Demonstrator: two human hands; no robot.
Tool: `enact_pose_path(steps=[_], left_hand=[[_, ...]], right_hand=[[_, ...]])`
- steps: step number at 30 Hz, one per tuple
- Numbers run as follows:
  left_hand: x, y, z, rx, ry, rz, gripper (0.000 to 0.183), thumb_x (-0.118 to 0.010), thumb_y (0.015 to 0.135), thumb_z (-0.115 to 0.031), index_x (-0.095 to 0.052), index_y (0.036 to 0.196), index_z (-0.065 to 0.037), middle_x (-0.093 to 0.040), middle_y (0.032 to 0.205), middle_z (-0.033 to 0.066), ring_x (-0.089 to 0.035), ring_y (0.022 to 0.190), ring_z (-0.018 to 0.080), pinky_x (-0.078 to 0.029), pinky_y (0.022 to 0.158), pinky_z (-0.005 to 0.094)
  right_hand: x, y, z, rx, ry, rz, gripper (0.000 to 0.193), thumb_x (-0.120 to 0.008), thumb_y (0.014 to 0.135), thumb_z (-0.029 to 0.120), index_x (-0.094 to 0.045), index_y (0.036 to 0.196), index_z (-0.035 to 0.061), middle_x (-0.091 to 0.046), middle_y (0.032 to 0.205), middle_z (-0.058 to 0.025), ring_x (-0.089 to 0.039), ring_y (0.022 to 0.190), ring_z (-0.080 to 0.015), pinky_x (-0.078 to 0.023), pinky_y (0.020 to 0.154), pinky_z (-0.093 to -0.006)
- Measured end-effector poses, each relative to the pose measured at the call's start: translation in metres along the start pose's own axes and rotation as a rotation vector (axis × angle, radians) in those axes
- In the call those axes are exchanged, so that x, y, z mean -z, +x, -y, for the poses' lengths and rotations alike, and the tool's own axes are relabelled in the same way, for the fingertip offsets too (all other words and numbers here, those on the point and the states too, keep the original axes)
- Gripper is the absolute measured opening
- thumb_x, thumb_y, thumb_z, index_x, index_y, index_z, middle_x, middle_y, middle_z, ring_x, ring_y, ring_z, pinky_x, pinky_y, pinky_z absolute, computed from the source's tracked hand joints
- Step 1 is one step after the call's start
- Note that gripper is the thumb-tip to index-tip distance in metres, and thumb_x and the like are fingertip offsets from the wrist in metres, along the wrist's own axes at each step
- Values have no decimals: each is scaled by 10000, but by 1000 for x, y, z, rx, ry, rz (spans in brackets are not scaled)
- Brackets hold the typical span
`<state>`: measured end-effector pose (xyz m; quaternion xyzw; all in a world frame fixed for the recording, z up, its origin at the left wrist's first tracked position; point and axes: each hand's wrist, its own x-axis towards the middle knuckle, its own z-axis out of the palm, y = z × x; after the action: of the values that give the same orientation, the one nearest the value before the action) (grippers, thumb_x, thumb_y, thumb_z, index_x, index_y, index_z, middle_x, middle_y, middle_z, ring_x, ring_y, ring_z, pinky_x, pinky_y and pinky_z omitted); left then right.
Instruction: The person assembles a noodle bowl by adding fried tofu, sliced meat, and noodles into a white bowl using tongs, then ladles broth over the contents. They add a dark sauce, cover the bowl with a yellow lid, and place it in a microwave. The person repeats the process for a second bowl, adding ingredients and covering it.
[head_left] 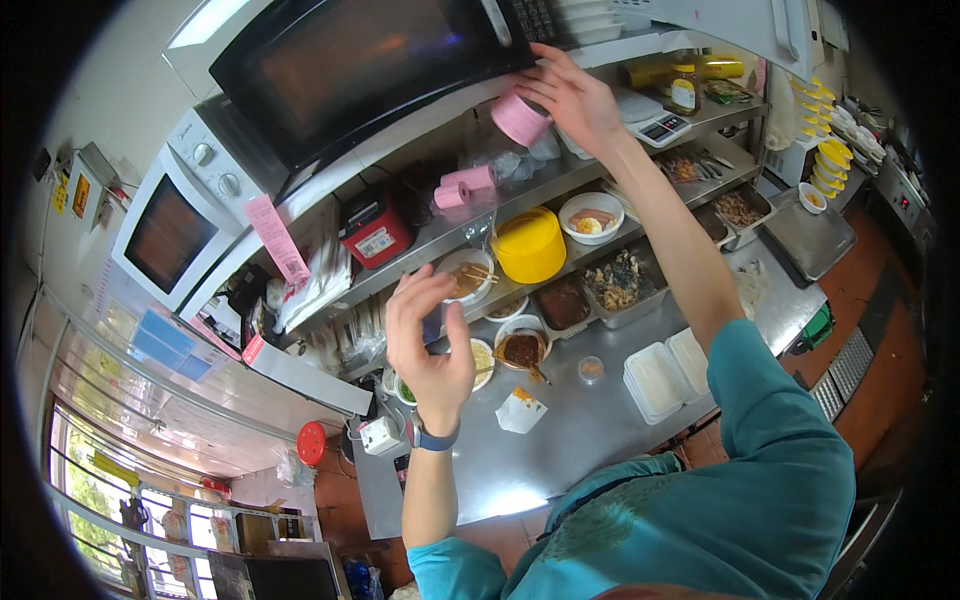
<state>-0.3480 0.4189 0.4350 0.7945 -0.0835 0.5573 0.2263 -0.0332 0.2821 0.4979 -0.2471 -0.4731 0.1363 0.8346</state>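
Observation:
My right hand (572, 98) is raised to the lower right corner of a large black microwave (355, 70). Its fingers are stretched out, with the tips against or very near the corner. A pink paper roll (521, 119) is just below the fingers; I cannot tell if they touch it. My left hand (425, 335) hovers over the counter, empty, with thumb and fingers apart and a dark wristband below. Behind it is a white bowl with chopsticks (470, 275). Nearby are a bowl of dark red sauce (522, 348) and a yellow tub (530, 245).
A white microwave (178, 215) stands at left near a red device (375, 228) and more pink rolls (468, 184). On the steel counter (590, 445) are a small lidded cup (591, 370), a torn white paper (520, 410) and white containers (655, 382). Food trays (625, 285) line the back.

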Motion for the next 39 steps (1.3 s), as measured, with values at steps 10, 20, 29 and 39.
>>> enact_pose_path(steps=[10, 20, 29, 39], left_hand=[[11, 42, 16, -142, 45, -319, 864, -804, 765, -21, -315, 1476, 28, -365, 1522, 212, -343, 1430, 322, -269, 1181, 486], [56, 18, 37, 45, 31, -479, 499, -561, 976, -58, -338, 1417, 3, -459, 1445, 217, -454, 1349, 315, -359, 1132, 477], [7, -39, 67, 334, -217, -274, 354, -573, 891, 38, -513, 1240, 32, -531, 1317, 181, -505, 1292, 302, -359, 1133, 424], [-24, -21, 53, 621, -664, -169, 241, -534, 994, -58, -573, 1215, 30, -639, 1160, 126, -627, 1076, 201, -513, 932, 329]], right_hand=[[-39, 88, -21, -119, -674, -7, 224, -557, 960, 180, -687, 1082, 45, -706, 903, -60, -671, 812, -118, -565, 643, -291], [-61, 285, -108, -636, -1022, -400, 330, -566, 903, 352, -605, 865, 26, -592, 700, -91, -600, 525, -198, -595, 488, -338], [-56, 293, -81, -603, -720, -503, 232, -579, 887, 184, -572, 1029, 0, -580, 1071, -176, -644, 960, -323, -614, 751, -501], [-68, 107, 40, -424, -374, -59, 223, -548, 864, 56, -538, 1066, -37, -542, 1151, -219, -603, 1034, -405, -584, 880, -570]])
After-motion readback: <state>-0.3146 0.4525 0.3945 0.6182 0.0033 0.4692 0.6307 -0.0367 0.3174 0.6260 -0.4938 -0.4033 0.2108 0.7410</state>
